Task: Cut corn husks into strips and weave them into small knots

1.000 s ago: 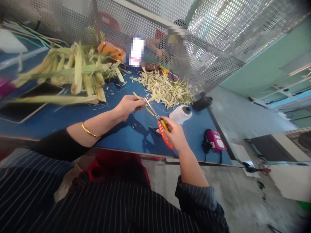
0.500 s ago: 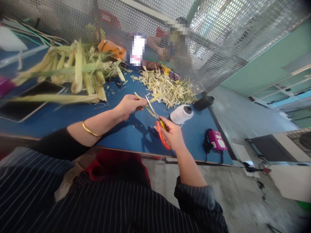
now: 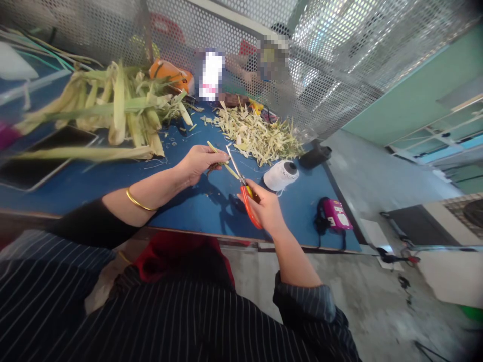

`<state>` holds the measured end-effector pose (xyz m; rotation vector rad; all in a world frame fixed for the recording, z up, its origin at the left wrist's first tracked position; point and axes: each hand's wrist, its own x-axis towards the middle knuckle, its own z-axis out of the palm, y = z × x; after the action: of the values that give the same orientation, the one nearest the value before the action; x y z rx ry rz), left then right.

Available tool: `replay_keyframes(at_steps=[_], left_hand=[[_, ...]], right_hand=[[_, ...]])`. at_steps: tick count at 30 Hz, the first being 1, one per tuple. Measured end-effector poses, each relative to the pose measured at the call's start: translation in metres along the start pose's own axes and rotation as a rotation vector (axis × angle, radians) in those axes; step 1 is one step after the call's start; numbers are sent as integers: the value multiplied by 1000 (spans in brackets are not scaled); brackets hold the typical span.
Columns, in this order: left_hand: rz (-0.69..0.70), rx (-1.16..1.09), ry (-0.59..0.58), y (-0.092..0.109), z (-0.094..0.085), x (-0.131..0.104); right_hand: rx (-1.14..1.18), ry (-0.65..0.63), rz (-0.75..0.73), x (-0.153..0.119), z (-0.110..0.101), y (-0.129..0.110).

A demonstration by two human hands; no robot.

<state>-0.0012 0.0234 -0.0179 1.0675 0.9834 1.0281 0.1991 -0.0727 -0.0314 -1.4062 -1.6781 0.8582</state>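
Observation:
Pinched in the fingers of my left hand point(image 3: 202, 162) is a thin yellow-green plant strip point(image 3: 231, 171), which looks like corn husk. My right hand point(image 3: 267, 205) is closed around the handles of a pair of scissors point(image 3: 250, 207), one red and one yellow. Their metal blades point up and away, just right of my left fingertips and close to the strip. Whether the blades touch it I cannot tell. Beyond the scissors lies a heap of cut husk pieces point(image 3: 260, 133). A pile of long husks point(image 3: 119, 108) sits at the back left.
A white thread cone point(image 3: 278, 176) and a black cylinder point(image 3: 315, 157) stand right on the blue table point(image 3: 181, 213). Further right is a magenta device point(image 3: 337, 215). A dark tablet-like panel point(image 3: 45, 157) lies left. Behind are an orange packet point(image 3: 171, 75), a mesh screen and another person.
A short pale husk piece that stuck out to the right of the blades no longer shows there. Both hands keep nearly the same place; the view has shifted slightly.

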Motion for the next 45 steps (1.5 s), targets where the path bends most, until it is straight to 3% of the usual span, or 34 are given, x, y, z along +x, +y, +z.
replay_keyframes(at_steps=[9,13,21,28,34,39,45], left_hand=[[-29,-147,7,-2,-1,5],[-44,-212,-57,-1,-2,3],[-2,-123,-158,1,-4,-2],[60,-69,-103,2,0,-2],[114,35,-80,-2,4,-2],[195,275,-23,-9,2,0],[232,168,13,-7,7,-3]], right_hand=[[336,209,172,13,-1,4],[338,304,68,20,-7,-2],[326,186,7,55,-11,-26],[347,59,34,86,7,-13],[367,13,35,84,15,-4],[286,78,-7,76,19,-6],[380,120,32,77,19,-5]])
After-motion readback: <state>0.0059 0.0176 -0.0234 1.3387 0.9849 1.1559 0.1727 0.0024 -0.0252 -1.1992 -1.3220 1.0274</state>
